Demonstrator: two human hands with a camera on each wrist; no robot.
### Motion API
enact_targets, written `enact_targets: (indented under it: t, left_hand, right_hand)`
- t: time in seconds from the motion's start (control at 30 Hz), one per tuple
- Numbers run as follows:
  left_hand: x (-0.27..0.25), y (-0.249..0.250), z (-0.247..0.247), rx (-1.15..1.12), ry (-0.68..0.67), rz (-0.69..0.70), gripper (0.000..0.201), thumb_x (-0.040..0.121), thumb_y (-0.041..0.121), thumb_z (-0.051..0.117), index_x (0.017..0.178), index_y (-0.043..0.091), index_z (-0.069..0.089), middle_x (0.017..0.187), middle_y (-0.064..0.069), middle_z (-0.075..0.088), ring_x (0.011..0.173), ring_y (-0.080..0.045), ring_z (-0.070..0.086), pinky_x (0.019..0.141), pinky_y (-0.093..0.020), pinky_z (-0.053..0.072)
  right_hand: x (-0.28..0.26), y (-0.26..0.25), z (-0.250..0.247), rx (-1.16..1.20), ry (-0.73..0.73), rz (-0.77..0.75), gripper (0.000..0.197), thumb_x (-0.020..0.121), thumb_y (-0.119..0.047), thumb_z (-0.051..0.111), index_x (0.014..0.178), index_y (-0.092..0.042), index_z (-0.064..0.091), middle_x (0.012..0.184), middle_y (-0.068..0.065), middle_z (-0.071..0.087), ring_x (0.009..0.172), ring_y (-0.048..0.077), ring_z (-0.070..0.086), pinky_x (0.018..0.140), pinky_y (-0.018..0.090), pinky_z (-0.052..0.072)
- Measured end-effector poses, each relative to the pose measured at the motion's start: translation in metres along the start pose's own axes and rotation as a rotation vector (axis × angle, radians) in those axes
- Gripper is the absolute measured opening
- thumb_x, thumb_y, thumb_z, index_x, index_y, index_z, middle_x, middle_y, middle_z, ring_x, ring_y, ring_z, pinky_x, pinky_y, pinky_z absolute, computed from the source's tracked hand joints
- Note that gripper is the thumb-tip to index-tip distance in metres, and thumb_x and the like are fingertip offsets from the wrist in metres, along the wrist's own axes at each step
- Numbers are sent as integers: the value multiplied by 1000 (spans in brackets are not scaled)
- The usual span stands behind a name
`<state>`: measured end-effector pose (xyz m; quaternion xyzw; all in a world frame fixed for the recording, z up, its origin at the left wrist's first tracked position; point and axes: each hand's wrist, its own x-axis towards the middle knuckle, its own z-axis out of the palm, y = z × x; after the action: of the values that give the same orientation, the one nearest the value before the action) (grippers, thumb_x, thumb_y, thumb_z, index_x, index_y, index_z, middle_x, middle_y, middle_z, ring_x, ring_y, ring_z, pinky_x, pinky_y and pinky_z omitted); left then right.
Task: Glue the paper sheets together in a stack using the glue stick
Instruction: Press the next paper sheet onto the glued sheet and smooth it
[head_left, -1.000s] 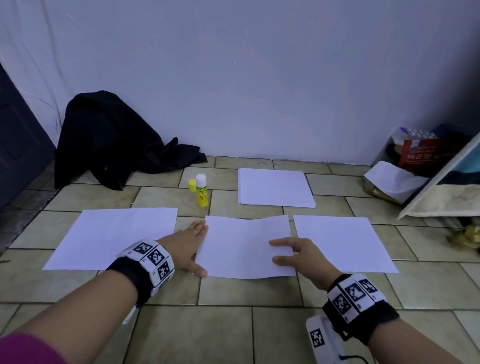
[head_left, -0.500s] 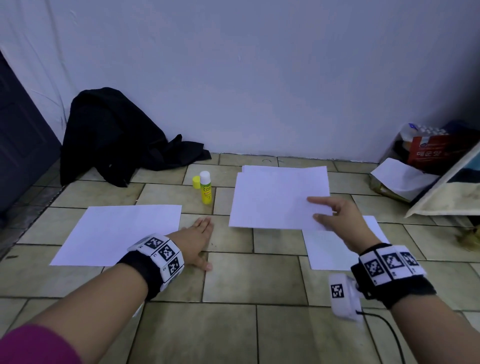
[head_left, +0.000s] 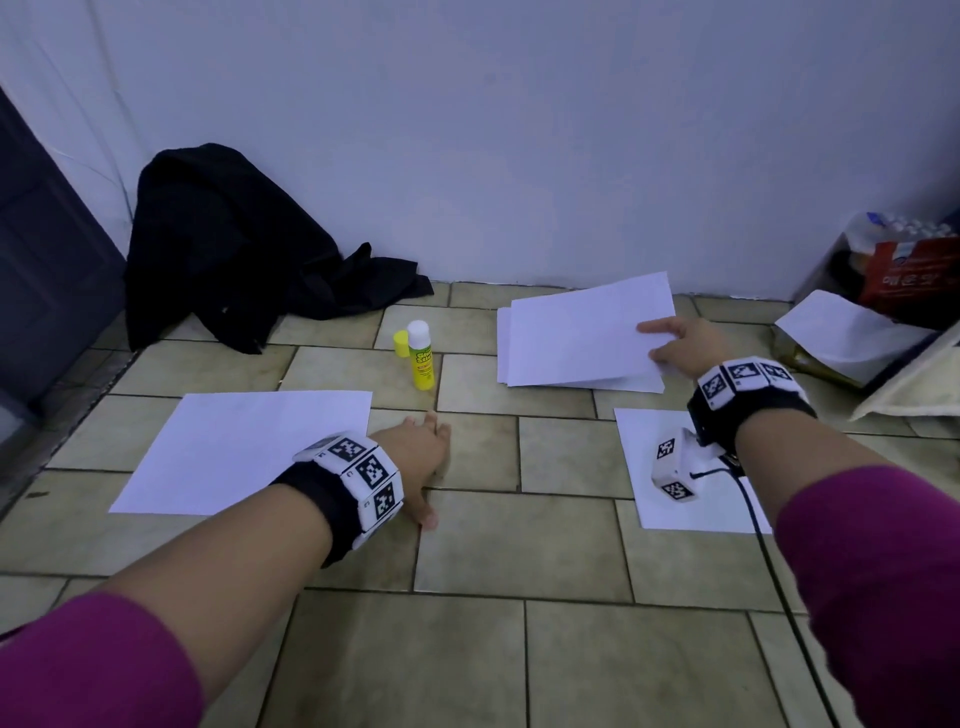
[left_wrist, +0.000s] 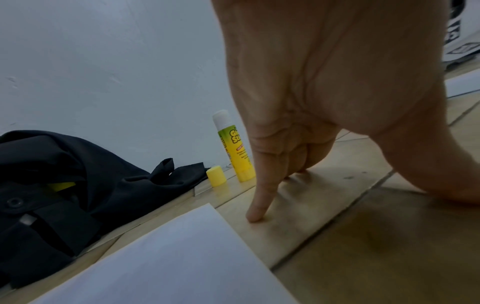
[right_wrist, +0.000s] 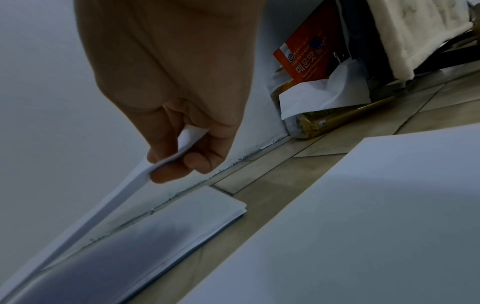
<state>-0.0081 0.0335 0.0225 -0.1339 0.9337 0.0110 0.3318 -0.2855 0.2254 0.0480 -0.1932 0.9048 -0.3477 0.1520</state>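
My right hand (head_left: 675, 347) (right_wrist: 179, 162) pinches the right edge of a white paper sheet (head_left: 576, 332) (right_wrist: 109, 203) and holds it tilted just above the paper stack (head_left: 613, 383) (right_wrist: 161, 234) near the wall. The uncapped yellow glue stick (head_left: 421, 356) (left_wrist: 235, 148) stands upright on the tiles, its yellow cap (head_left: 400, 343) (left_wrist: 216, 176) beside it. My left hand (head_left: 423, 457) (left_wrist: 298, 164) rests flat on the floor, fingers spread, holding nothing. One loose sheet (head_left: 244, 449) (left_wrist: 166, 261) lies to its left, another sheet (head_left: 644, 499) (right_wrist: 363, 226) under my right forearm.
A black garment (head_left: 228, 244) (left_wrist: 64, 195) is heaped against the wall at the left. Boxes, a packet and crumpled paper (head_left: 852, 332) (right_wrist: 324, 92) crowd the right corner. A dark door (head_left: 41, 249) is at the far left. A cable (head_left: 763, 530) trails from my right wrist.
My right hand lifted the middle sheet off the floor and carried it away from me to above the stack by the wall. The left hand stayed on the floor.
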Motion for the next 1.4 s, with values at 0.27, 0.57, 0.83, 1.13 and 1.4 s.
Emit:
enact_targets:
  t: [0.27, 0.57, 0.83, 1.13, 1.4]
  left_hand:
    - [3, -1, 3, 29, 13, -3, 123, 75, 50, 75, 151, 1, -8, 159, -19, -10, 146, -36, 10, 114, -44, 30]
    - [6, -2, 5, 4, 16, 8, 125, 74, 48, 77, 151, 1, -9, 158, -21, -12, 147, -38, 3, 118, -40, 21]
    - [10, -4, 8, -36, 2, -7, 127, 73, 44, 79, 150, 1, -11, 158, -20, -14, 146, -40, -3, 119, -41, 18]
    - [13, -3, 9, -74, -13, -20, 127, 73, 40, 80, 150, 2, -13, 157, -18, -19, 146, -40, -7, 119, -42, 17]
    - [19, -3, 16, -96, -27, -44, 128, 73, 38, 81, 149, 1, -15, 156, -19, -22, 145, -42, -10, 118, -50, 17]
  right_hand:
    - [24, 6, 20, -52, -35, 47, 43, 88, 9, 51, 123, -13, 63, 88, 14, 56, 63, 22, 48, 59, 24, 40]
    - [36, 12, 35, -176, -54, 64, 45, 86, 8, 49, 121, -16, 63, 136, 8, 51, 111, 27, 54, 80, 22, 38]
    - [45, 13, 48, -369, -16, 139, 34, 87, -6, 55, 112, -25, 66, 134, 13, 42, 116, 32, 51, 87, 31, 44]
    - [38, -2, 35, -367, -27, 128, 37, 88, -30, 61, 125, -28, 59, 138, 13, 45, 126, 33, 42, 105, 35, 32]
    - [-81, 10, 49, -684, -518, 42, 121, 72, -65, 67, 153, -12, -6, 159, 15, -12, 146, 33, -12, 118, 53, 10]
